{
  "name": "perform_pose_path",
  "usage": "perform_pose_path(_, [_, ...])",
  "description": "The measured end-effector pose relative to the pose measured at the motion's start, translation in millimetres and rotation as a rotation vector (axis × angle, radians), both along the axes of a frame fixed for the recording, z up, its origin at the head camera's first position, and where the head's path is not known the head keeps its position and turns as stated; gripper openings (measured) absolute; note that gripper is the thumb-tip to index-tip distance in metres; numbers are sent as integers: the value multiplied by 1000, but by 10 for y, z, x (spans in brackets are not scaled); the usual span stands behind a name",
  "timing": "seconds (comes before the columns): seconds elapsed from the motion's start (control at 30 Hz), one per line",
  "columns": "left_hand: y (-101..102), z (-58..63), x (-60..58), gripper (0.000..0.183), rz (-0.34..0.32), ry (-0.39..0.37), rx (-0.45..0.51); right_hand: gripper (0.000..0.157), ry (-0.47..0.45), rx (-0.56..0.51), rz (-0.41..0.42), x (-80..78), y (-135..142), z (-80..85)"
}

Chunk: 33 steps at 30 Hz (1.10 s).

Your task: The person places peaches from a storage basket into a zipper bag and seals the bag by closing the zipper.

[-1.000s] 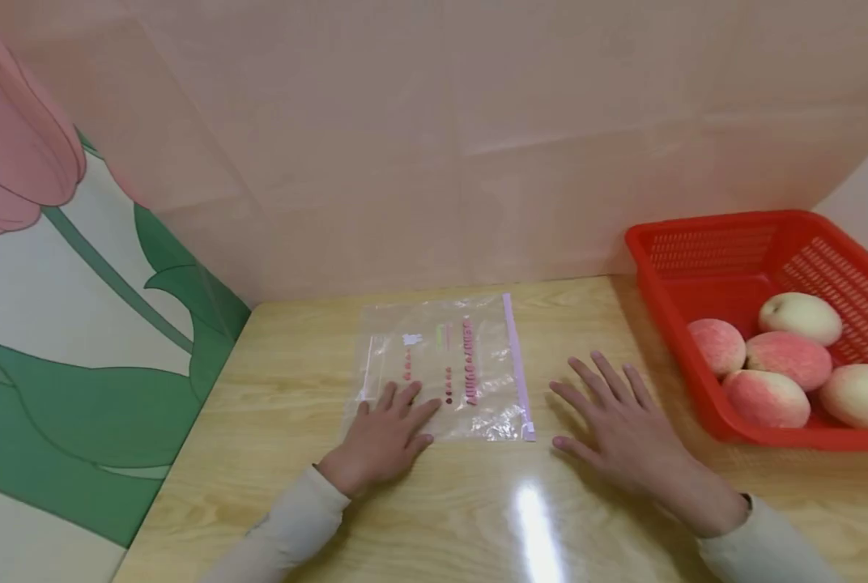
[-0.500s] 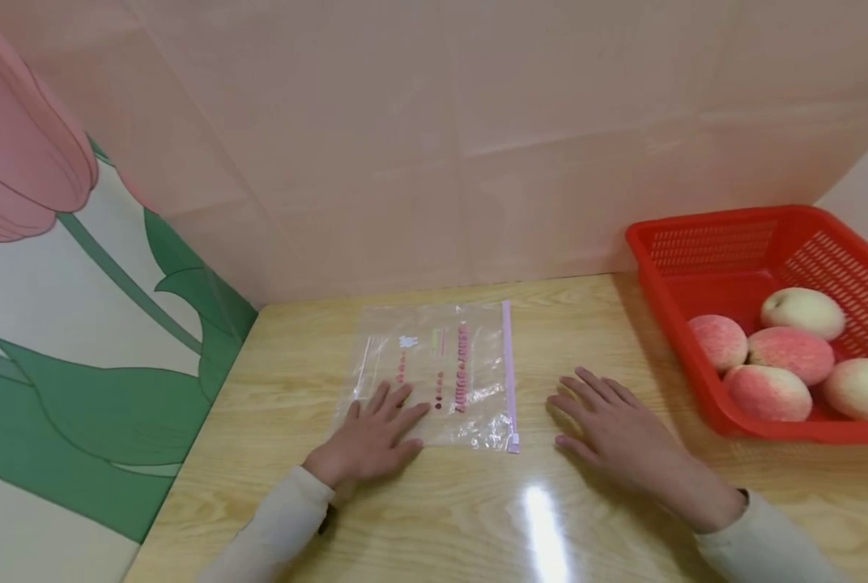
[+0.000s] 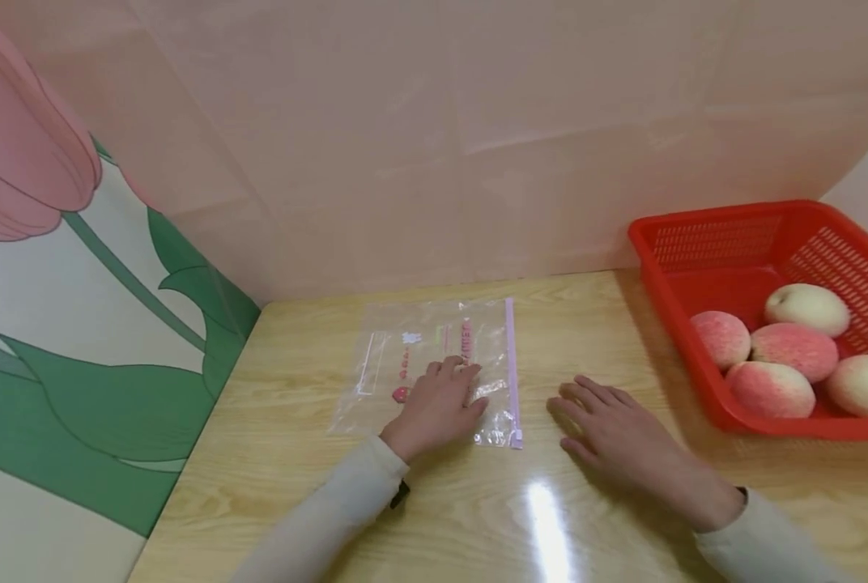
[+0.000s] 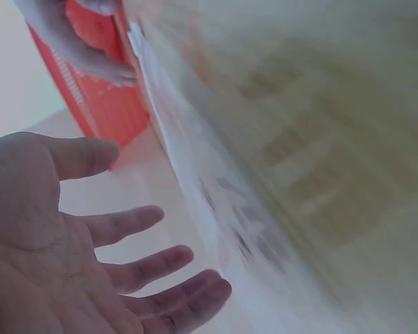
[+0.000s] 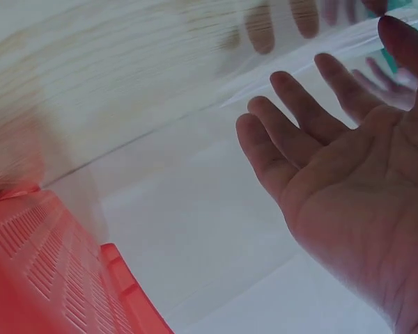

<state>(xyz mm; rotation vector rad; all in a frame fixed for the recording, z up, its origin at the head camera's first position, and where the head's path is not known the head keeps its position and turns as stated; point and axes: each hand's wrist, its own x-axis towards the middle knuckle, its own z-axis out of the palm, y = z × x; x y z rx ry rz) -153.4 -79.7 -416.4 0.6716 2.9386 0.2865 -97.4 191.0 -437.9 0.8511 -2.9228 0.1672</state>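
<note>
A clear zip bag (image 3: 383, 364) with pink print lies flat on the wooden table, its lilac slider strip (image 3: 511, 372) along the right side. Over the bag's middle is my left hand (image 3: 437, 409), covering part of the print. Its fingers look loosely extended in the left wrist view, holding nothing; whether the tips touch the plastic I cannot tell. Between the bag and the basket is my right hand (image 3: 619, 437), fingers relaxed and slightly bent, with nothing in it. The right wrist view shows its palm (image 5: 376, 195) and its fingers apart.
At the right stands a red plastic basket (image 3: 670, 332) holding several peaches, among them a pink one (image 3: 794, 350) and a pale one (image 3: 807, 310). A pinkish covering (image 3: 376, 162) rises behind the table (image 3: 259, 453). A tulip-patterned panel (image 3: 113, 405) borders the left.
My left hand has moved right, from the bag's lower left to over its middle. The bag first slid slightly left. My right hand has barely moved, its fingers now closer together.
</note>
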Motion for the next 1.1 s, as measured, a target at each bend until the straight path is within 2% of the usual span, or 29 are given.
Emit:
perform_pose_path(0.17, [325, 23, -168, 51, 22, 15, -28, 50, 16, -8, 12, 5, 35, -21])
perform_pose_path(0.4, [550, -53, -285, 56, 67, -35, -89, 50, 14, -8, 17, 5, 37, -30])
perform_pose_path(0.53, [631, -103, -301, 64, 97, -59, -139, 50, -2, 0, 11, 24, 33, -26])
perform_pose_path(0.77, [734, -120, -309, 71, 134, -39, -271, 49, -4, -7, 8, 31, 24, -32])
perform_pose_path(1.1, [749, -68, -354, 54, 163, -59, -272, 48, 16, -5, 9, 19, 17, -14])
